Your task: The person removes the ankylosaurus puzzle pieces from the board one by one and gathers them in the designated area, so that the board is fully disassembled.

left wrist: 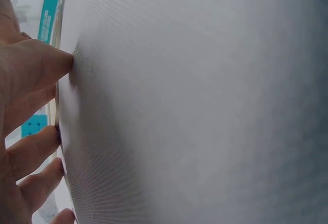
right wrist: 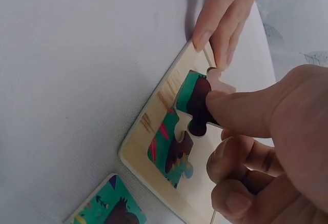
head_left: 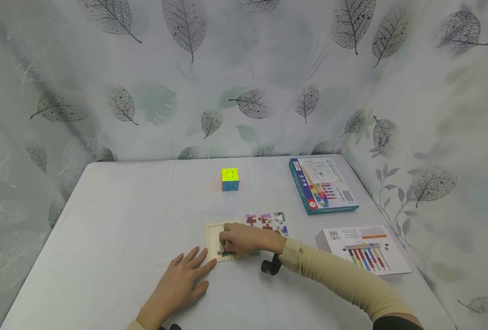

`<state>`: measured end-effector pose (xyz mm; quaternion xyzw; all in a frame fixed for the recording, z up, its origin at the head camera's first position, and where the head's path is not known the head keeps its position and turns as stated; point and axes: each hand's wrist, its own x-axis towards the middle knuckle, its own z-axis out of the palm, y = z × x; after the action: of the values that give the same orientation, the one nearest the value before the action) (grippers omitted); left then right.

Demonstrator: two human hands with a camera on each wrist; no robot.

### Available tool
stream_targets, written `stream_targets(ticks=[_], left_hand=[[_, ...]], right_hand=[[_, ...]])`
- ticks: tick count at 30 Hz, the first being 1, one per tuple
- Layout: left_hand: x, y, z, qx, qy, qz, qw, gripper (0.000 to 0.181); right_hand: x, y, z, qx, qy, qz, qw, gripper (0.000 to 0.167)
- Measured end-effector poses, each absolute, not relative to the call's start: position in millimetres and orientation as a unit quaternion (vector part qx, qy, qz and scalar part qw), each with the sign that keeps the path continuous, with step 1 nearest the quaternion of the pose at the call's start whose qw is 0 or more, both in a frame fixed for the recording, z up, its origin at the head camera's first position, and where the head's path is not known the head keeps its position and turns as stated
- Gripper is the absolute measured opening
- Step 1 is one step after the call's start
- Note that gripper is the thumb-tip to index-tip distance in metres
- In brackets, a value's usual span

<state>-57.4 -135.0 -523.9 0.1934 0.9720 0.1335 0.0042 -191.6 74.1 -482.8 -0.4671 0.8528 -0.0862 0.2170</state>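
A light wooden jigsaw tray lies in the middle of the white table. My right hand is over it; in the right wrist view its thumb and curled fingers pinch a green and dark brown puzzle piece at the tray's corner. Beside that lies another piece with a striped, spiky pattern, inside the tray. My left hand has its fingers spread, and its fingertips touch the tray's near left corner. Several loose puzzle pieces lie right of the tray, some hidden by my right hand.
A puzzle cube with a yellow top stands behind the tray. To the right are a teal-edged box and a white box with coloured beads printed on it. A leaf-patterned curtain hangs behind the table.
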Motion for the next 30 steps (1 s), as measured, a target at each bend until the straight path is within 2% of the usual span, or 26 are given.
stream_targets(ticks=[6, 12, 19, 25, 30], left_hand=[[-57.6, -133.2, -522.8, 0.199, 0.971, 0.132, 0.01, 0.047], [-58.2, -133.7, -522.0, 0.195, 0.973, 0.121, 0.01, 0.046], [-58.2, -134.1, -520.4, 0.192, 0.974, 0.123, 0.0, 0.047], [-57.8, -134.7, -521.6, 0.19, 0.974, 0.124, -0.003, 0.048], [-57.3, -134.5, -522.3, 0.191, 0.973, 0.126, 0.007, 0.048]], right_hand=[[-196.9, 77.5, -478.0, -0.458, 0.839, -0.137, 0.258, 0.008], [-209.3, 92.0, -462.5, -0.458, 0.832, -0.175, 0.26, 0.007], [-224.4, 127.3, -441.2, -0.412, 0.848, -0.183, 0.278, 0.007], [-229.9, 153.1, -441.0, -0.381, 0.856, -0.176, 0.303, 0.011], [-226.6, 167.9, -447.8, -0.365, 0.861, -0.148, 0.321, 0.004]])
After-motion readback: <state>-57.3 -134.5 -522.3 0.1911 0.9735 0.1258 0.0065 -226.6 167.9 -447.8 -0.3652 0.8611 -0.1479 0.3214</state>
